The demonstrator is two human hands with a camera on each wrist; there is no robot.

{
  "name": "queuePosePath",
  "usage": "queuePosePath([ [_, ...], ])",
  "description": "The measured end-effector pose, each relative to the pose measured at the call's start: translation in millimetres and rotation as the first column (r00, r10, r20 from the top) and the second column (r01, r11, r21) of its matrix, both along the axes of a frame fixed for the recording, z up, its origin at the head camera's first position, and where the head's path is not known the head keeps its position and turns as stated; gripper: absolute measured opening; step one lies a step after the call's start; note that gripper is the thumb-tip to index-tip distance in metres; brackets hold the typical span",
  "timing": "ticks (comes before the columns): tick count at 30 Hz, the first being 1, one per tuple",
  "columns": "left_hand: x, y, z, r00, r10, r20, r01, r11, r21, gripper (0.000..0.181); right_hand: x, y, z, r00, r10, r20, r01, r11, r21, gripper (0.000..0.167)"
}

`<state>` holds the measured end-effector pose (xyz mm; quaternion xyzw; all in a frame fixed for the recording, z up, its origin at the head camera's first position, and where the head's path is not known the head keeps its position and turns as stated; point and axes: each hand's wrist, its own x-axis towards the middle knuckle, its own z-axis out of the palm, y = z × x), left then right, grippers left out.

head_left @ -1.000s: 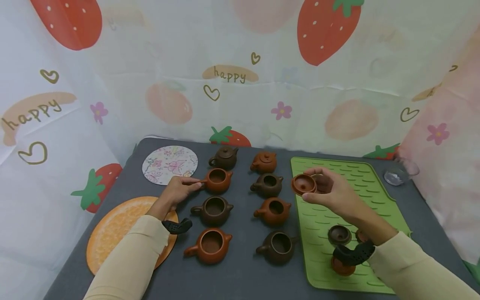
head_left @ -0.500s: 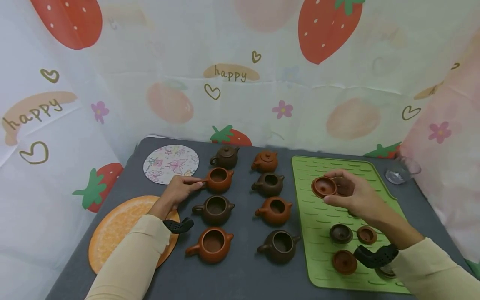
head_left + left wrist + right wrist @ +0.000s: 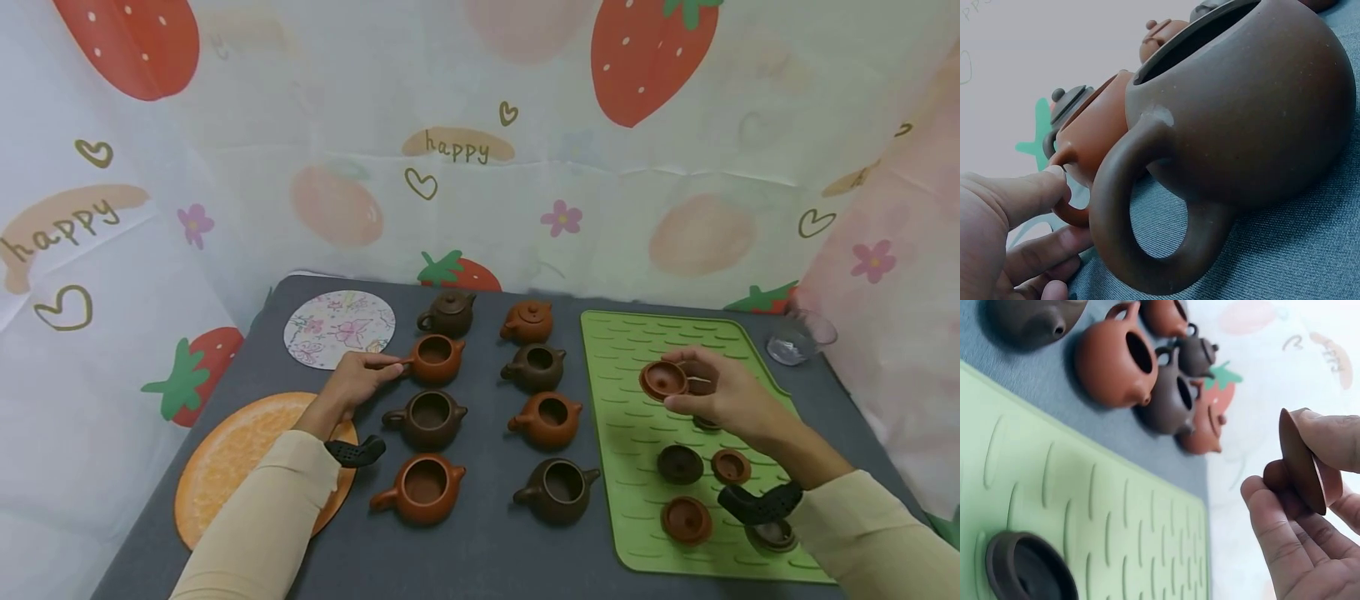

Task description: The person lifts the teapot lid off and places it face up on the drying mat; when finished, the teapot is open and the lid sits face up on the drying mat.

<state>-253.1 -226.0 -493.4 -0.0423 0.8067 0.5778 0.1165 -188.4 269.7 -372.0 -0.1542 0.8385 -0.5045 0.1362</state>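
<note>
My left hand (image 3: 352, 385) pinches the handle of a lidless red-brown teapot (image 3: 437, 360), second from the back in the left column. In the left wrist view, the thumb and fingers close on that handle, behind a dark brown teapot (image 3: 1241, 119) with a large loop handle. Over the green mat, my right hand (image 3: 723, 396) holds a red-brown teapot lid (image 3: 662, 381) by its edge, inner side toward the head camera. From the right wrist view, the lid (image 3: 1302, 462) stands on edge between thumb and fingers, its knob near the fingertips.
Several lids, such as a dark one (image 3: 680, 464) and a red-brown one (image 3: 686, 521), lie on the green mat (image 3: 622, 533). Two back teapots (image 3: 446, 314) wear lids; the others are uncovered. A glass pitcher (image 3: 791, 343), orange placemat (image 3: 225, 467) and patterned round mat (image 3: 337, 329) stand around.
My right hand has carried the lid rightward, from the mat's left edge to above its middle, slowing lately. The left hand stays on the teapot handle.
</note>
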Motion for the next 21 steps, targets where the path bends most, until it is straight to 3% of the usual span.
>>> queuePosePath([
  [21,0.1,0.7,-1.4,1.000,0.002,-0.002,-0.002,1.000,-0.009,0.033,-19.3,28,-40.2,0.995,0.016,0.097,-0.035,0.980,0.194,0.055],
])
